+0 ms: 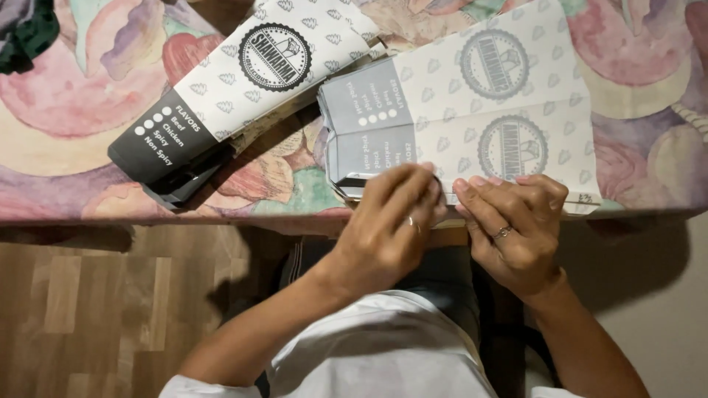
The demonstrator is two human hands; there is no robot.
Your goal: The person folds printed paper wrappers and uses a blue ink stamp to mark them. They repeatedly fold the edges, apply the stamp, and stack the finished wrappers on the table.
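Observation:
A stack of flat white paper food bags [472,118] with grey printed ends and round emblems lies on the table near its front edge. My left hand [391,228] pinches the near edge of the stack with curled fingers. Beside it, my right hand [512,225] presses its fingertips down on that same near edge. Both hands wear a ring. The paper under my fingers is partly hidden.
A second pile of the same bags [236,81], with a black end, lies slanted at the left. The table carries a colourful patterned cloth [66,110]. Its front edge [147,220] runs across the view, with wood floor [88,309] below.

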